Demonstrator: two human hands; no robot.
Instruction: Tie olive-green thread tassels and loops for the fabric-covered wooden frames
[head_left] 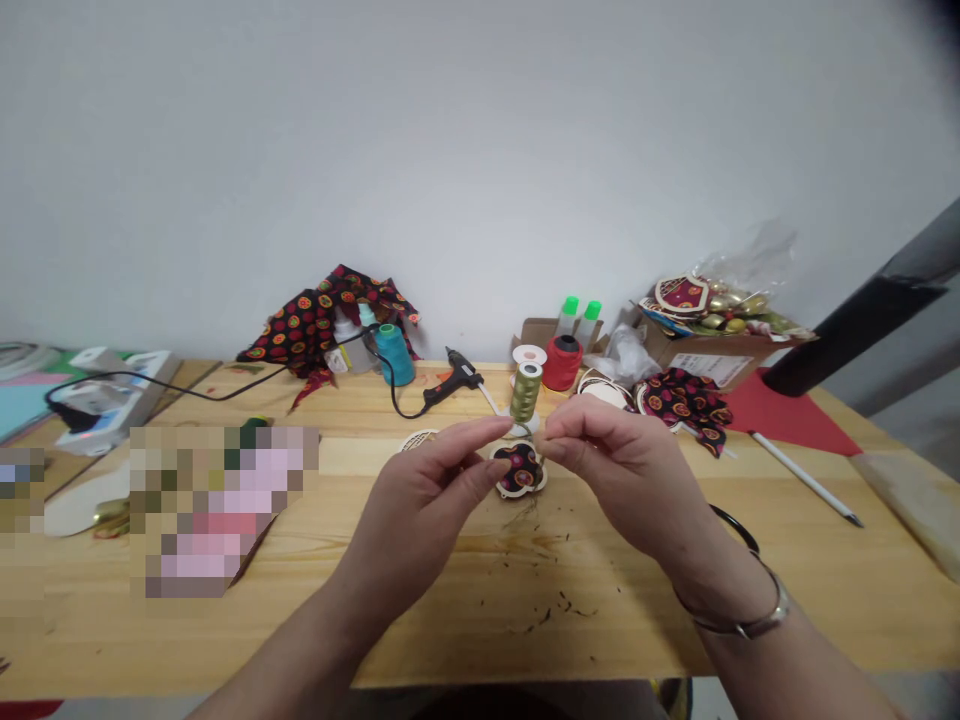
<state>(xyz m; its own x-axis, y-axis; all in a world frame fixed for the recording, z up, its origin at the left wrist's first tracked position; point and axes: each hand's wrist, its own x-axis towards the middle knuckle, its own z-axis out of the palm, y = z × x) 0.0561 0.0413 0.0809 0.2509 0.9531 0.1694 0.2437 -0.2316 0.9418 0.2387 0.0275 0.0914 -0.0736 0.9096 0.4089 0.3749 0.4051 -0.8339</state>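
Observation:
Both hands are raised over the middle of the wooden table [465,590]. My left hand [427,500] pinches thumb and forefinger together, and my right hand [622,465] pinches the same way a little to the right. Whatever is stretched between the two pinches is too thin to make out. Just below the fingertips lies a small flower-shaped wooden piece [519,470] covered with dark patterned fabric. Behind it stands an olive-gold thread spool [526,392].
A black hot glue gun [454,378] with its cord, a teal spool [394,354], a red spool [562,363], green-capped bottles [579,318], patterned fabric [322,315] and a cardboard box of ornaments [712,325] line the back. A pencil [806,480] lies on the right. Thread clippings litter the tabletop.

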